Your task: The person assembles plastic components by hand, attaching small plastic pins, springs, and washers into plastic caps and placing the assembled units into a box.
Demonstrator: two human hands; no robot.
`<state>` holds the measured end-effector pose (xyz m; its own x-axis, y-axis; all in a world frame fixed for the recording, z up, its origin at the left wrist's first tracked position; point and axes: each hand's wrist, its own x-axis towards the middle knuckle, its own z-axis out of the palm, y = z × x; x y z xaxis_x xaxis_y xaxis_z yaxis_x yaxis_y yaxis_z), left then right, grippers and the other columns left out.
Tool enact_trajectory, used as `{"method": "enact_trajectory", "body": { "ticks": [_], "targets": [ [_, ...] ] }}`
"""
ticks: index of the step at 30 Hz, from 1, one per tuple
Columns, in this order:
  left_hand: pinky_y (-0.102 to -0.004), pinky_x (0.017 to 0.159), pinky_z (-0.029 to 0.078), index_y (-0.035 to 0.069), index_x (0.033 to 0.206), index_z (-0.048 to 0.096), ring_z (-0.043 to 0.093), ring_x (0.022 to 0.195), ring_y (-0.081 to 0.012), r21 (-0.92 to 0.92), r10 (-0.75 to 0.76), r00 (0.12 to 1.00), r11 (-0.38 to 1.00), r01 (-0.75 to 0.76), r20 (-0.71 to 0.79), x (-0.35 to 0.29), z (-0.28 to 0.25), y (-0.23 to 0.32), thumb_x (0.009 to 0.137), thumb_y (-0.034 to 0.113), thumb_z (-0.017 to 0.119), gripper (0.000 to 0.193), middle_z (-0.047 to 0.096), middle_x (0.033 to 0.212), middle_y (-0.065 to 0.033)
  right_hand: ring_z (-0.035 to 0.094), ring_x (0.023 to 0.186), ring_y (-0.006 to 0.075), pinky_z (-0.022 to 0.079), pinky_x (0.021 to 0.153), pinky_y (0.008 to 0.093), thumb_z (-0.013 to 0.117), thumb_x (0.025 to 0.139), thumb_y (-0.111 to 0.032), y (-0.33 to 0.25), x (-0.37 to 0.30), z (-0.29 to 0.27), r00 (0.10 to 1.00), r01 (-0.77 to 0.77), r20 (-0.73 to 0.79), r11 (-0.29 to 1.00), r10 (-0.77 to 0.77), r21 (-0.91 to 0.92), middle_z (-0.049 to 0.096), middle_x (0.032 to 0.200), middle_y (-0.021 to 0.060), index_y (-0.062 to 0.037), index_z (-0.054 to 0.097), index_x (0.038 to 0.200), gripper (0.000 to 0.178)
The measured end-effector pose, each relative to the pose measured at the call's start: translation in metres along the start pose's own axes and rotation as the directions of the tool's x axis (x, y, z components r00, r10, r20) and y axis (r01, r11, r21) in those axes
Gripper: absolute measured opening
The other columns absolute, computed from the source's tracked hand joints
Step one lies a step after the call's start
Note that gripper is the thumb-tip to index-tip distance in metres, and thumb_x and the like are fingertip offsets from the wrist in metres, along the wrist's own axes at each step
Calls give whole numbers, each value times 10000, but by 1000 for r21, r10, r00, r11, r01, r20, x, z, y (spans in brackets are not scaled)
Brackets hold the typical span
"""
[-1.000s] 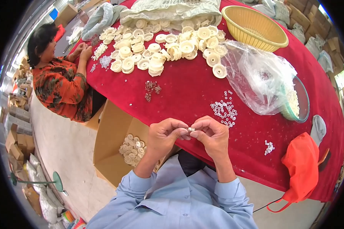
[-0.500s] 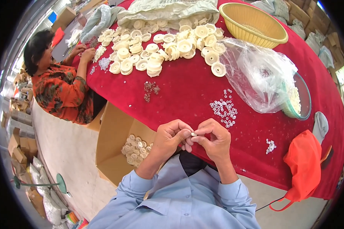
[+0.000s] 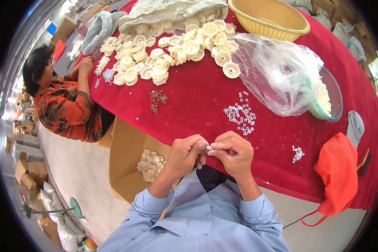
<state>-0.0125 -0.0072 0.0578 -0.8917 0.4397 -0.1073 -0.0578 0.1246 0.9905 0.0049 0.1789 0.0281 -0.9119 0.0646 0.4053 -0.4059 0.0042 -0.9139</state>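
Between the fingertips of both hands is a small whitish plastic part [image 3: 209, 148], held above the near edge of the red table. My left hand [image 3: 185, 155] is closed in a pinch on its left side. From the other side my right hand [image 3: 235, 153] pinches it with thumb and forefinger. Fingers cover most of the part, so its exact kind is unclear. Beyond my hands lies a spread of small white rings [image 3: 240, 114]. Farther left is a little heap of dark metal springs [image 3: 157, 100]. A smaller cluster of white pieces [image 3: 298, 154] lies to the right.
Cream plastic discs [image 3: 159, 63] are heaped across the table's far side near a yellow basket [image 3: 269, 21]. Clear plastic [image 3: 281, 80] touches a green-rimmed bowl [image 3: 332, 96]. A red bag [image 3: 338, 168] hangs over the right edge. A cardboard box [image 3: 124, 155] holds discs. A co-worker [image 3: 67, 101] works at left.
The view has shifted slightly, moving the table's things up and left in the picture. Both hands still pinch the small part, which has turned a little. The co-worker's hands have moved closer together.
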Motion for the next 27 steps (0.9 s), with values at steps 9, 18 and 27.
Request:
{"method": "enact_trajectory", "body": {
  "ticks": [9,18,27],
  "targets": [
    [-241,636,556,-2,1049,698,696,713,-95,-46,177,982,983,-180,-67,12,11,-1,1005,28,636,82,728,824,-79,700,753,178,547,651,293,834,772,44,13,-2,-6,999,-7,-52,998,10,68,719,830,82,-23,742,885,161],
    [-327,898,560,-22,1179,706,697,1034,-160,539,216,971,808,-237,102,109,-54,43,911,74,746,287,739,1176,-114,634,762,99,508,662,232,729,832,103,15,-7,-18,993,-117,-10,990,118,85,687,869,63,10,665,905,135],
    [-514,1149,394,174,1538,470,435,1427,-463,938,488,865,341,-67,-116,303,-166,-1,973,568,605,701,452,1517,-324,627,734,74,501,648,230,744,837,62,5,-7,-12,985,-172,-14,981,174,85,691,841,38,-5,680,869,97]
  ]
}}
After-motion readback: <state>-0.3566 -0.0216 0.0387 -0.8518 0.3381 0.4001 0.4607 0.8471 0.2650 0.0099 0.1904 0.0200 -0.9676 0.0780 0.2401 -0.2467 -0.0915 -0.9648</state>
